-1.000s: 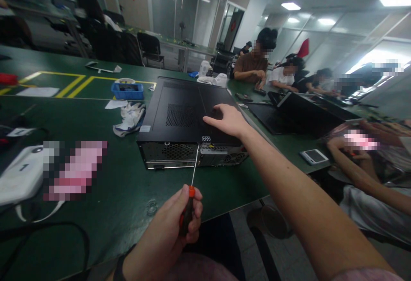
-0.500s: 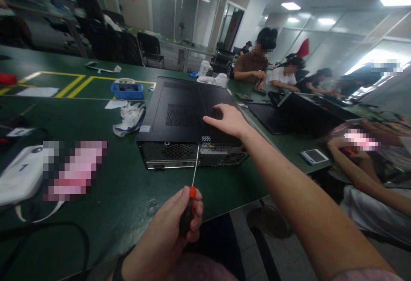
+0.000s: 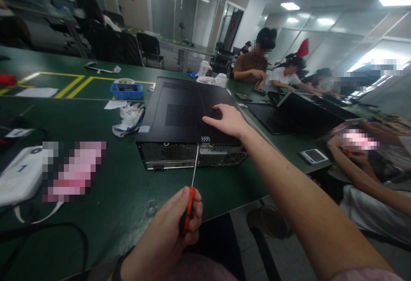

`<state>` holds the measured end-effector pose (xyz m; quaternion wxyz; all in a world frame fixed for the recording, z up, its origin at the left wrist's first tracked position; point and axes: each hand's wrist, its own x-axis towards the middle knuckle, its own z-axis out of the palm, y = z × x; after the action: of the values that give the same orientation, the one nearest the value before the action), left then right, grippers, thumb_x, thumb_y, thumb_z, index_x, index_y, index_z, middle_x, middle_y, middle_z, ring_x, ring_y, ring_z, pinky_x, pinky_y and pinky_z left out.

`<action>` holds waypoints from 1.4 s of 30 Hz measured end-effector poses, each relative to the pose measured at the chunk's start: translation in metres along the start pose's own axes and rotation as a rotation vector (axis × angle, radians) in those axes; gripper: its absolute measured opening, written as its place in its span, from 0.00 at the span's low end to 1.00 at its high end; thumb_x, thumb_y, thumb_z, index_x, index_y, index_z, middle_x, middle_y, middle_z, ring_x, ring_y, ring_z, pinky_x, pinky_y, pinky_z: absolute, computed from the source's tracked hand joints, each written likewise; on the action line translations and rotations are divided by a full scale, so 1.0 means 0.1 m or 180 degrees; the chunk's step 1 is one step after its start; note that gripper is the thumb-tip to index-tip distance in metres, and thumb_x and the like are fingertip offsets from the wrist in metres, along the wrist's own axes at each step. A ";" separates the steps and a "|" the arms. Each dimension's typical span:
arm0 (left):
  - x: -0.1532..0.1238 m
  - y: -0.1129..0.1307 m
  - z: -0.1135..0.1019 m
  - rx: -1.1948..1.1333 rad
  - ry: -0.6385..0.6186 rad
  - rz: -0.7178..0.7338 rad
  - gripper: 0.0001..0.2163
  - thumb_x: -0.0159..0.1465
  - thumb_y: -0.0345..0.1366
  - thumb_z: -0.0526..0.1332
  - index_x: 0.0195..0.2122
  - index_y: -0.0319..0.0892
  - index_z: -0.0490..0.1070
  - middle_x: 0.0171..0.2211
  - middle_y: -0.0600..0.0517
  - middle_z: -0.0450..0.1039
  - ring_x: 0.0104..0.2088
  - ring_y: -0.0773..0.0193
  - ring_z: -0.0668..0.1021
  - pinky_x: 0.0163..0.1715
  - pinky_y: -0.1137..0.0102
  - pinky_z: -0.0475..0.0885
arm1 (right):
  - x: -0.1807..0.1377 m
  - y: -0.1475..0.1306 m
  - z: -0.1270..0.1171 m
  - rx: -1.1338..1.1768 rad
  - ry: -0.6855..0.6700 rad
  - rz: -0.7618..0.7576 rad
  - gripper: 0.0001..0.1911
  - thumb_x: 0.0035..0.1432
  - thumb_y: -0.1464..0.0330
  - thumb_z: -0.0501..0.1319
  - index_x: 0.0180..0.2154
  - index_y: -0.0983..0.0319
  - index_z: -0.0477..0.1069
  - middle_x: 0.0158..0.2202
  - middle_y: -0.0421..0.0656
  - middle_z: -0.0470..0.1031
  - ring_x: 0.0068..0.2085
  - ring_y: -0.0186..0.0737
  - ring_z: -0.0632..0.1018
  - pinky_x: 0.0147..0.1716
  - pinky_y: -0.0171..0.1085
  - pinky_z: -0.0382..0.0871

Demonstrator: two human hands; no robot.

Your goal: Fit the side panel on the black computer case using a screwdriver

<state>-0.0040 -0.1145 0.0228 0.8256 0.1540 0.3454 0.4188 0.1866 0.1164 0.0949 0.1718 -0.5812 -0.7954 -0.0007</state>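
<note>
A black desktop computer case lies flat on the green table, its rear panel facing me. My left hand is wrapped round the orange and black handle of a screwdriver. The thin shaft reaches up to the top edge of the rear panel near its middle. My right hand lies flat on the case's top cover near the right rear corner, fingers stretched out.
White gloves and a blue parts bin lie left of the case. A white device and black cable sit at my near left. A phone lies right. A second open case and several seated people are on the right.
The screwdriver handle has turned slightly in my left hand, showing more orange. My right hand and the case stay where they were.
</note>
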 end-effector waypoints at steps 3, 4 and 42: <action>0.00 0.00 0.02 -0.0029 -0.0005 -0.0013 0.14 0.69 0.48 0.59 0.40 0.41 0.70 0.27 0.57 0.63 0.21 0.76 0.61 0.19 0.77 0.53 | 0.00 0.00 0.00 0.0008 -0.0012 0.0002 0.40 0.54 0.37 0.59 0.56 0.59 0.73 0.59 0.52 0.74 0.59 0.61 0.73 0.60 0.58 0.66; 0.00 0.01 0.02 -0.0057 0.0001 0.0006 0.14 0.68 0.48 0.60 0.40 0.41 0.69 0.27 0.58 0.63 0.20 0.76 0.60 0.19 0.77 0.53 | 0.00 0.00 0.00 0.0007 -0.0014 0.0000 0.40 0.54 0.37 0.59 0.55 0.59 0.73 0.59 0.51 0.74 0.59 0.60 0.73 0.60 0.58 0.66; -0.01 0.00 -0.01 -0.0018 0.0031 0.0057 0.14 0.67 0.46 0.62 0.34 0.40 0.67 0.31 0.56 0.65 0.23 0.77 0.60 0.19 0.79 0.53 | 0.00 -0.01 -0.01 0.0026 -0.0018 0.0014 0.40 0.54 0.37 0.59 0.56 0.59 0.73 0.59 0.52 0.74 0.60 0.61 0.73 0.60 0.59 0.66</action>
<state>-0.0051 -0.1150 0.0229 0.8205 0.1528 0.3468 0.4279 0.1863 0.1156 0.0955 0.1719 -0.5823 -0.7946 0.0046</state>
